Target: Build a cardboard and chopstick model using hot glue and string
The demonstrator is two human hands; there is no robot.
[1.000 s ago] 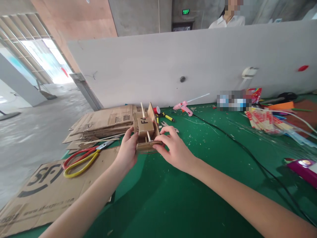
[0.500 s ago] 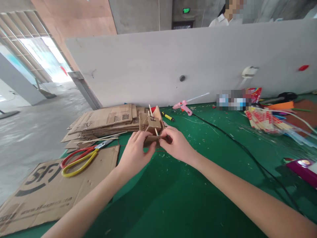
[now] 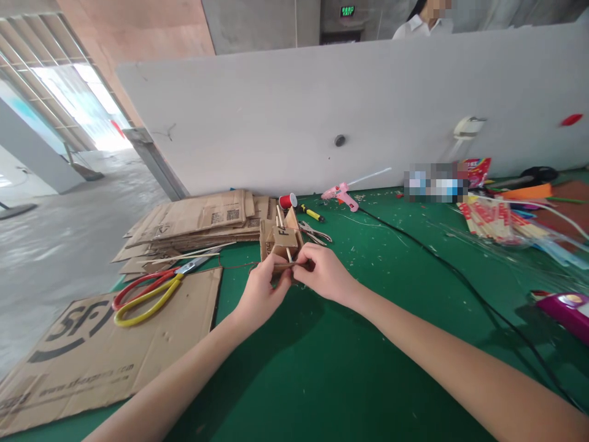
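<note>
Before me on the green table is a small cardboard model (image 3: 284, 236) with dark lettering on its block. A thin wooden stick (image 3: 289, 254) comes out of the block toward my fingers, and more light sticks (image 3: 280, 216) rise behind it. My left hand (image 3: 264, 288) pinches the left part of the model's near cardboard edge. From the other side, my right hand (image 3: 324, 272) grips the same edge with thumb and fingers, close to the stick's end. My fingertips hide most of that edge. A thin reddish thread (image 3: 239, 266) runs off to the left.
Red-and-yellow-handled scissors (image 3: 150, 296) lie on a flat cardboard sheet (image 3: 179, 331). Stacked cardboard (image 3: 197, 216), a red thread spool (image 3: 288, 201), pliers (image 3: 315, 232), a yellow-black cutter (image 3: 311, 213) and a pink glue gun (image 3: 341, 195) with a black cord (image 3: 442, 261) lie beyond.
My hands have come closer together at the near edge, which now looks flatter. The thread spool and the pliers behind the model show more fully. The view has tilted slightly.
</note>
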